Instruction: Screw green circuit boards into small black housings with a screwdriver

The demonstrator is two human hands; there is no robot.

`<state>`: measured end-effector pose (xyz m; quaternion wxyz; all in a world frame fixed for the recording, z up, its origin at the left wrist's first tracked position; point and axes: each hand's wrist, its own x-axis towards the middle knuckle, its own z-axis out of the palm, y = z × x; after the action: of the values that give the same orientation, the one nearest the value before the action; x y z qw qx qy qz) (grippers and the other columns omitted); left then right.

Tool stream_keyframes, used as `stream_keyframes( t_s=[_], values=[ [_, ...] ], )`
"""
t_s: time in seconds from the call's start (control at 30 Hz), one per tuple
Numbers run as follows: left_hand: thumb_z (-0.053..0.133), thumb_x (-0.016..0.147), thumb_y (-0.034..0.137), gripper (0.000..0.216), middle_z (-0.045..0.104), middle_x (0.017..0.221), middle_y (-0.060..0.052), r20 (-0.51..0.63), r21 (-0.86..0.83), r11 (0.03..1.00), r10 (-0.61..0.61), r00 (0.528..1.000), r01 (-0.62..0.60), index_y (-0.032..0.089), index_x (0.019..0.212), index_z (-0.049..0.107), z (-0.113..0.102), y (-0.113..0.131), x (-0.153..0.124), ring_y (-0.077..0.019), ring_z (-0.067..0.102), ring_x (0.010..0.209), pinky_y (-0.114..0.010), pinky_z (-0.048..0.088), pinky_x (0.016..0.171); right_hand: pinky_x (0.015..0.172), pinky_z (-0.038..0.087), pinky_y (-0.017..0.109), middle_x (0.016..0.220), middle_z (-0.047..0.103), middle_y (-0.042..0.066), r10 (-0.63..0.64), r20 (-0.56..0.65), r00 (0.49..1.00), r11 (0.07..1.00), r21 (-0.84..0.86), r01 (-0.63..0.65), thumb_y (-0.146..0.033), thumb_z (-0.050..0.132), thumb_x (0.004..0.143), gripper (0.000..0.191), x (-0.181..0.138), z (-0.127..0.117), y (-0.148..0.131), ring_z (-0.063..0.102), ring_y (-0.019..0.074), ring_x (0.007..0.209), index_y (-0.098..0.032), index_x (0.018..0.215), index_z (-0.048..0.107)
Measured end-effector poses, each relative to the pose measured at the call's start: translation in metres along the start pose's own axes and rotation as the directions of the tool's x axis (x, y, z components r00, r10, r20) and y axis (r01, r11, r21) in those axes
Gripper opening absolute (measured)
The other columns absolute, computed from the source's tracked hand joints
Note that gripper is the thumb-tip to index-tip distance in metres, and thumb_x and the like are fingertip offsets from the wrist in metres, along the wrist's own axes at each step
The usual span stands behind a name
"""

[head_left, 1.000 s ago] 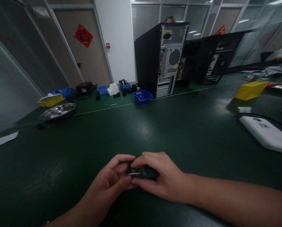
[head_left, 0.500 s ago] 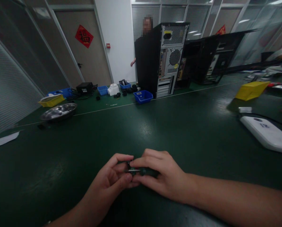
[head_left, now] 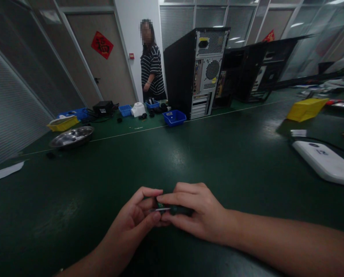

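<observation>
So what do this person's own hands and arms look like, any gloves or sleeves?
The left hand and right hand wear no gloves, and no rings show. No sleeve covers the left forearm or right forearm in view. A tiny pale thing by the left one is too small to identify.

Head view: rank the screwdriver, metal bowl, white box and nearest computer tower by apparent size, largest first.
1. Computer tower
2. White box, partly out of frame
3. Metal bowl
4. Screwdriver, partly covered by right hand
</observation>
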<state>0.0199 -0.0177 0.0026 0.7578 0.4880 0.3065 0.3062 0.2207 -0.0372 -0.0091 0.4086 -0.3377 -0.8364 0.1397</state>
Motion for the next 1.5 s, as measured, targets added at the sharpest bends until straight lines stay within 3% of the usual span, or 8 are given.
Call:
stream_keyframes(
  t_s=[0.17, 0.47, 0.7, 0.8, 0.97, 1.17, 1.5],
  values=[
    [0.077, 0.083, 0.02, 0.031, 0.076, 0.096, -0.004, 0.011, 0.0, 1.0, 0.0, 1.0, 0.0, 0.02, 0.107, 0.058, -0.0026, -0.0002, -0.0009, -0.0161, 0.072, 0.084, -0.027, 0.054, 0.08, 0.057, 0.041, 0.023, 0.078, 0.063, 0.003, -0.001, -0.007, 1.0, 1.0, 0.014, 0.001, -0.032, 0.061, 0.093, 0.025, 0.0017, -0.0004, -0.0003, 0.058, 0.0128, 0.064, -0.016, 0.111, 0.069],
    [0.082, 0.076, 0.026, 0.039, 0.076, 0.092, -0.005, -0.043, -0.029, 0.999, -0.021, 0.999, 0.02, 0.018, 0.105, 0.058, -0.0038, -0.0018, 0.0003, -0.0184, 0.073, 0.079, -0.032, 0.056, 0.078, 0.058, 0.039, 0.024, 0.081, 0.061, 0.003, -0.018, 0.023, 1.0, 1.0, -0.01, 0.018, -0.022, 0.059, 0.093, 0.025, -0.0004, -0.0012, -0.0029, 0.056, 0.0134, 0.066, -0.017, 0.116, 0.065],
    [0.082, 0.075, 0.018, 0.036, 0.077, 0.088, -0.005, -0.108, 0.023, 1.0, -0.011, 0.994, 0.013, 0.016, 0.099, 0.056, -0.0067, -0.0019, 0.0018, -0.0175, 0.072, 0.078, -0.028, 0.054, 0.075, 0.06, 0.039, 0.025, 0.083, 0.063, 0.004, 0.043, 0.087, 0.995, 0.999, -0.014, -0.042, -0.026, 0.062, 0.091, 0.029, 0.0015, -0.0013, -0.0003, 0.059, 0.0146, 0.07, -0.015, 0.118, 0.064],
    [0.082, 0.074, 0.016, 0.036, 0.077, 0.084, -0.004, -0.109, 0.044, 0.999, 0.012, 0.994, -0.008, 0.016, 0.098, 0.055, -0.0084, -0.003, 0.002, -0.0167, 0.071, 0.075, -0.027, 0.054, 0.073, 0.061, 0.04, 0.026, 0.085, 0.064, 0.004, 0.063, 0.114, 0.991, 0.998, -0.025, -0.061, -0.019, 0.063, 0.087, 0.032, 0.0007, -0.0015, -0.0006, 0.06, 0.0153, 0.072, -0.015, 0.119, 0.063],
    [0.081, 0.075, 0.016, 0.035, 0.077, 0.083, -0.004, -0.102, 0.076, 0.997, 0.041, 0.994, -0.034, 0.016, 0.096, 0.054, -0.0099, -0.0041, 0.002, -0.0166, 0.071, 0.075, -0.027, 0.054, 0.072, 0.063, 0.042, 0.025, 0.087, 0.065, 0.003, 0.093, 0.112, 0.989, 0.994, 0.039, -0.098, -0.012, 0.064, 0.08, 0.037, 0.0001, -0.0023, -0.004, 0.06, 0.015, 0.073, -0.014, 0.117, 0.063],
    [0.083, 0.072, 0.016, 0.035, 0.078, 0.082, -0.004, -0.091, 0.034, 0.999, 0.02, 0.996, -0.017, 0.016, 0.092, 0.055, -0.0048, 0.0001, 0.0014, -0.0143, 0.071, 0.072, -0.024, 0.054, 0.069, 0.064, 0.044, 0.023, 0.087, 0.066, 0.005, 0.105, 0.083, 0.991, 0.986, 0.123, -0.115, -0.014, 0.063, 0.082, 0.031, 0.0009, -0.0008, -0.0048, 0.061, 0.0148, 0.073, -0.013, 0.114, 0.065],
    [0.084, 0.07, 0.016, 0.04, 0.079, 0.085, -0.006, -0.102, 0.012, 0.999, -0.032, 0.994, 0.033, 0.016, 0.097, 0.054, -0.0064, -0.0004, 0.0022, -0.019, 0.074, 0.076, -0.029, 0.055, 0.073, 0.061, 0.042, 0.023, 0.081, 0.063, 0.004, 0.082, 0.069, 0.994, 0.98, 0.176, -0.093, -0.013, 0.064, 0.082, 0.029, 0.0008, 0.0004, -0.0025, 0.058, 0.0138, 0.068, -0.011, 0.112, 0.067]
  ],
)
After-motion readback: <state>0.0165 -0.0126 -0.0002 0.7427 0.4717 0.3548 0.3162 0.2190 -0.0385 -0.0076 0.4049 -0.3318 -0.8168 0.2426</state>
